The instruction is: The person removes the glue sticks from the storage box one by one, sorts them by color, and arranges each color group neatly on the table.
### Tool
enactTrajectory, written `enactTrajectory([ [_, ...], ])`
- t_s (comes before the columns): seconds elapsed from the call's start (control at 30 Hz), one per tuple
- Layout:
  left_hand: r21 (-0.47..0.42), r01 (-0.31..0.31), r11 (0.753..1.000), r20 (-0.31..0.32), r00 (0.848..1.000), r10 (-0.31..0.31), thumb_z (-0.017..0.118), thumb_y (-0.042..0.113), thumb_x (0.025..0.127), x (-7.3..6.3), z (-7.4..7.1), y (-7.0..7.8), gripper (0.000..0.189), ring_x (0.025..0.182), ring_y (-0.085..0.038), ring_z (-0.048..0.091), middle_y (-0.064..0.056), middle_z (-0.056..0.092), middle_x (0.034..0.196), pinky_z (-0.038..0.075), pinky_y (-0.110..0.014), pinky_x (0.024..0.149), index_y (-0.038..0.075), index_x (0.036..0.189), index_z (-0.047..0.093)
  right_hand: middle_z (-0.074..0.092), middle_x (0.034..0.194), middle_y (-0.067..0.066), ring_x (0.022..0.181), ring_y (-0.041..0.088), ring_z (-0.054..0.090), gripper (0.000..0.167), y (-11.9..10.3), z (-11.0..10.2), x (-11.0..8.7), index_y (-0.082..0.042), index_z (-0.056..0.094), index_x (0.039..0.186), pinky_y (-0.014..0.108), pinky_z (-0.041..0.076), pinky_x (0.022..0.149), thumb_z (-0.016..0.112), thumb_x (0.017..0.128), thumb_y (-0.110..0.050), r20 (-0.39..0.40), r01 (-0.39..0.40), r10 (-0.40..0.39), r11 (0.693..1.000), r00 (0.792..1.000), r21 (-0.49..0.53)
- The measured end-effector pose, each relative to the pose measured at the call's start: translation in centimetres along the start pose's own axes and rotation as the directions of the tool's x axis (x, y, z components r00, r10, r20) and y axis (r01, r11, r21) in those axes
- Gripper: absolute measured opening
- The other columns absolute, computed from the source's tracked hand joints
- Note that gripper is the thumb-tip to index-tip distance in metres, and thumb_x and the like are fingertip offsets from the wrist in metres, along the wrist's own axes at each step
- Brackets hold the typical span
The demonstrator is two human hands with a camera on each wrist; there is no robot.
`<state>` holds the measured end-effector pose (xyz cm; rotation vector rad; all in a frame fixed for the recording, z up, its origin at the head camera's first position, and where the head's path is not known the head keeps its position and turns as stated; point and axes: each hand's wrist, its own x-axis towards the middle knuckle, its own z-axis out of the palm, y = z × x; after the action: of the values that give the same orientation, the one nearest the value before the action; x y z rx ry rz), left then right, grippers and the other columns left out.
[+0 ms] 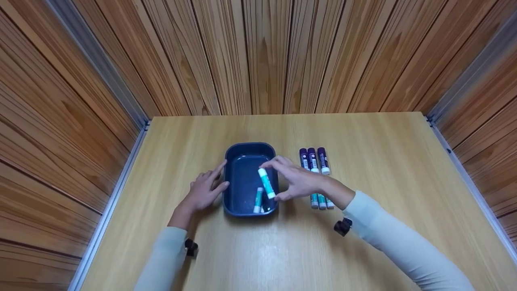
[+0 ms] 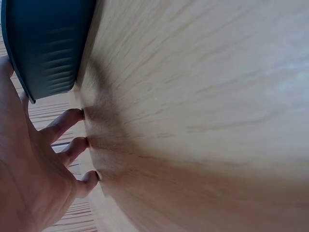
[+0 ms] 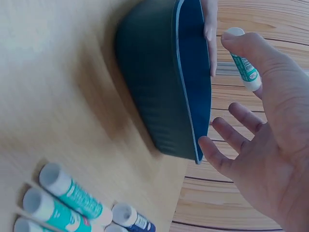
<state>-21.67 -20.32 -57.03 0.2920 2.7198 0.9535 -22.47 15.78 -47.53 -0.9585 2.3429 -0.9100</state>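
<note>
A dark blue rectangular tub point(image 1: 241, 173) stands on the table. Over its right half, my right hand point(image 1: 298, 178) pinches a teal glue stick with white ends point(image 1: 266, 183) between thumb and forefinger, one at each end. The right wrist view shows that hand's other fingers spread apart near the tub's rim. My left hand point(image 1: 203, 190) touches the tub's left side with thumb and forefinger, while its other fingertips point(image 2: 77, 115) rest on the tabletop. Inside the tub's near end lies another teal glue stick point(image 1: 258, 200), beside a darker item partly hidden by the held stick.
Right of the tub, purple glue sticks point(image 1: 322, 155) lie in a row at the back. Several teal glue sticks point(image 3: 77, 195) lie in front of them, partly covered by the right forearm. Wood-panelled walls point(image 1: 266, 60) enclose the table point(image 1: 258, 250) at the back and sides.
</note>
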Motion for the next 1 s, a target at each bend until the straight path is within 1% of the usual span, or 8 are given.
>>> enactTrajectory([
  [0.1, 0.002, -0.001, 1.0, -0.005, 1.0, 0.001, 0.052, 0.061, 0.114, 0.0, 0.0, 0.0, 0.076, 0.155, -0.044, 0.045, -0.017, 0.048, 0.177, 0.031, -0.073, 0.122, 0.053, 0.179, 0.013, 0.039, 0.173, 0.015, 0.159, 0.041, 0.042, 0.088, 0.6, -0.1, -0.7, -0.029, 0.039, 0.17, 0.07, 0.047, 0.126, 0.089, 0.097, -0.03, -0.017, -0.011, 0.011, 1.0, 1.0, -0.005],
  [0.2, 0.001, -0.002, 1.0, -0.009, 1.0, 0.002, 0.052, 0.059, 0.115, 0.1, 0.1, -0.1, 0.076, 0.155, -0.045, 0.044, -0.017, 0.048, 0.177, 0.03, -0.074, 0.123, 0.053, 0.179, 0.013, 0.042, 0.171, 0.015, 0.159, 0.041, 0.043, 0.088, 1.2, -0.1, -1.5, -0.027, 0.039, 0.17, 0.07, 0.047, 0.125, 0.088, 0.097, -0.029, -0.033, -0.015, 0.014, 1.0, 0.999, -0.018],
  [0.37, -0.005, 0.003, 1.0, -0.002, 1.0, -0.003, 0.052, 0.06, 0.114, 0.1, 0.1, -0.1, 0.077, 0.159, -0.047, 0.042, -0.016, 0.047, 0.179, 0.028, -0.075, 0.125, 0.053, 0.179, 0.012, 0.046, 0.166, 0.017, 0.156, 0.045, 0.044, 0.087, 2.6, 0.0, -2.9, -0.021, 0.042, 0.168, 0.072, 0.046, 0.124, 0.089, 0.096, -0.025, -0.069, -0.002, 0.0, 0.999, 0.998, -0.033],
  [0.5, -0.001, 0.001, 1.0, -0.001, 1.0, -0.001, 0.052, 0.06, 0.114, 0.1, 0.2, -0.2, 0.077, 0.159, -0.047, 0.042, -0.016, 0.048, 0.179, 0.029, -0.076, 0.125, 0.051, 0.18, 0.012, 0.048, 0.163, 0.017, 0.153, 0.047, 0.047, 0.085, 3.8, -0.1, -4.0, -0.02, 0.045, 0.167, 0.072, 0.047, 0.122, 0.09, 0.095, -0.027, -0.107, -0.012, 0.009, 0.999, 0.994, -0.03],
  [0.6, -0.004, 0.008, 1.0, -0.003, 1.0, -0.008, 0.052, 0.061, 0.114, 0.1, 0.2, -0.2, 0.077, 0.158, -0.047, 0.042, -0.015, 0.046, 0.18, 0.029, -0.076, 0.125, 0.052, 0.179, 0.013, 0.047, 0.164, 0.017, 0.153, 0.047, 0.049, 0.084, 4.6, -0.3, -4.9, -0.021, 0.045, 0.167, 0.072, 0.048, 0.121, 0.089, 0.096, -0.03, -0.117, -0.041, 0.037, 0.999, 0.992, -0.032],
  [0.73, -0.014, 0.013, 1.0, -0.004, 1.0, -0.013, 0.053, 0.061, 0.114, 0.0, 0.2, -0.1, 0.077, 0.158, -0.046, 0.042, -0.016, 0.045, 0.18, 0.029, -0.075, 0.125, 0.053, 0.179, 0.013, 0.045, 0.166, 0.018, 0.155, 0.046, 0.046, 0.084, 5.5, -0.5, -6.1, -0.023, 0.044, 0.167, 0.075, 0.047, 0.121, 0.089, 0.097, -0.031, -0.122, -0.08, 0.078, 0.997, 0.989, -0.012],
  [0.87, -0.014, 0.01, 1.0, 0.001, 1.0, -0.01, 0.053, 0.061, 0.114, 0.0, 0.1, 0.1, 0.077, 0.159, -0.046, 0.041, -0.017, 0.045, 0.18, 0.029, -0.075, 0.125, 0.054, 0.179, 0.012, 0.044, 0.167, 0.017, 0.157, 0.044, 0.044, 0.087, 6.0, -0.6, -7.4, -0.026, 0.043, 0.168, 0.077, 0.045, 0.122, 0.09, 0.096, -0.031, -0.121, -0.126, 0.126, 0.992, 0.985, 0.01],
  [1.0, -0.017, 0.006, 1.0, 0.003, 1.0, -0.006, 0.053, 0.061, 0.114, 0.0, 0.1, 0.0, 0.077, 0.159, -0.046, 0.042, -0.016, 0.045, 0.18, 0.029, -0.075, 0.125, 0.054, 0.179, 0.012, 0.043, 0.167, 0.018, 0.156, 0.046, 0.045, 0.089, 6.5, -0.6, -8.7, -0.027, 0.042, 0.169, 0.077, 0.046, 0.121, 0.091, 0.095, -0.032, -0.122, -0.164, 0.164, 0.986, 0.979, 0.009],
])
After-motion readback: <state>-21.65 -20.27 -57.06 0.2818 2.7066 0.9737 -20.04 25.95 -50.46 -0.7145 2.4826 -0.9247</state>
